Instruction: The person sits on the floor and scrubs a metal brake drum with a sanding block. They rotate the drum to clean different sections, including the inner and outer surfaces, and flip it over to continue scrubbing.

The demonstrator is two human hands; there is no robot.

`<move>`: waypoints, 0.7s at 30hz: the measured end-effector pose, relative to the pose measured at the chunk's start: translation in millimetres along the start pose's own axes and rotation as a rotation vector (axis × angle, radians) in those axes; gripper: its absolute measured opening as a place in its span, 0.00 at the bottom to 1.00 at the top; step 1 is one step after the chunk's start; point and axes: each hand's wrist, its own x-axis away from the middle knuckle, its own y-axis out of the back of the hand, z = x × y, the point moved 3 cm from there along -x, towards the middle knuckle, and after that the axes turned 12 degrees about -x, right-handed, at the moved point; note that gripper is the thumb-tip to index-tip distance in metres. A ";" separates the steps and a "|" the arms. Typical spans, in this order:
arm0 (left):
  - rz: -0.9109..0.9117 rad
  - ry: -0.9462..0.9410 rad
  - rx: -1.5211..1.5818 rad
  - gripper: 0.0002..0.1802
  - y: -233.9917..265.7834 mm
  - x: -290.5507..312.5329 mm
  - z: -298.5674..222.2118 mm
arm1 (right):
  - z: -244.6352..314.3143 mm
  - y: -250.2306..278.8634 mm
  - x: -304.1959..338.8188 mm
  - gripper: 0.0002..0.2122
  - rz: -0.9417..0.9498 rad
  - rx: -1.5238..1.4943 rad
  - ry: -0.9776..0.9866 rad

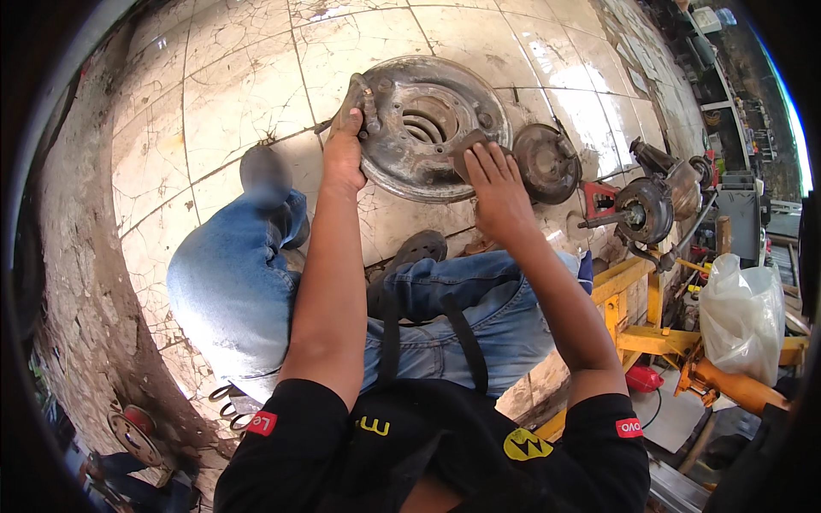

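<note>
A large round metal brake backing plate (402,175) with a ringed centre hole is held tilted above the tiled floor in front of me. My left hand (344,158) grips its left edge, near a curved metal bracket (357,90); some of those fingers are hidden behind the metal. On the plate's lower right face, my right hand (503,192) presses a brown piece of sandpaper (464,156), fingers stretched over it. Just right of that hand is a smaller round brake part (547,164), apart from my fingers.
An axle hub assembly (646,209) rests at the right by a red stand (599,198). Nearer me are a yellow metal frame (654,338), a clear plastic bag (742,312) and an orange jack (740,386). A rough wall edge (94,256) runs along the left.
</note>
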 end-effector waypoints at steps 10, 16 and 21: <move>-0.058 0.017 -0.017 0.24 -12.2 5.4 -2.7 | -14.1 -11.9 19.3 0.34 -0.014 0.007 -0.051; -0.021 -0.025 0.001 0.24 -0.1 -5.4 1.4 | -3.8 -9.5 17.1 0.35 0.075 -0.088 0.031; -0.090 -0.048 -0.026 0.21 -5.7 -5.3 5.6 | 37.7 -24.2 23.1 0.36 0.048 -0.022 -0.078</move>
